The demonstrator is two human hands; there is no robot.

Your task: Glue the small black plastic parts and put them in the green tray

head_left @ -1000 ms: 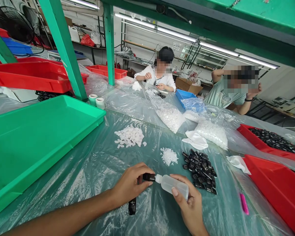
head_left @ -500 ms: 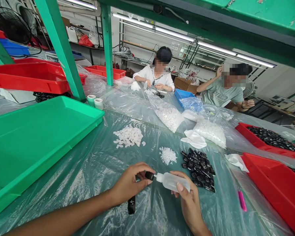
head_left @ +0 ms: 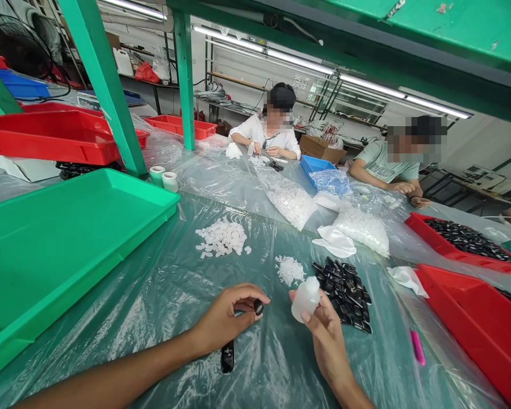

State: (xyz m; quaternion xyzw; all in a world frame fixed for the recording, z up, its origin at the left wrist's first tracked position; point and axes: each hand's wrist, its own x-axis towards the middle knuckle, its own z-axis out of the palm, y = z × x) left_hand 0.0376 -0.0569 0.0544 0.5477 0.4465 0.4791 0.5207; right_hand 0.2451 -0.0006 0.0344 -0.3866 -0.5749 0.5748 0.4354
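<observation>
My right hand (head_left: 323, 332) grips a small translucent plastic bottle (head_left: 305, 298), held up and tilted away from me. My left hand (head_left: 227, 318) pinches the bottle's black cap (head_left: 258, 307) between thumb and fingertips, a short way left of the bottle. A black oblong part (head_left: 227, 356) lies on the plastic sheet just under my left hand. A heap of black parts (head_left: 344, 287) lies right behind the bottle. Two heaps of white bits (head_left: 290, 269) (head_left: 222, 236) lie farther out on the sheet.
A large green tray (head_left: 68, 238) fills the left side. Red trays (head_left: 472, 318) holding black parts stand at the right, a pink pen (head_left: 417, 347) beside them. Bags of white parts (head_left: 293, 201) lie mid-table. Two people sit across the table. Green posts (head_left: 106, 91) rise at the left.
The black cap has come off the bottle and stays in my left hand. My right hand has swung the bottle from lying sideways to pointing up and away. The person at right lowered an arm.
</observation>
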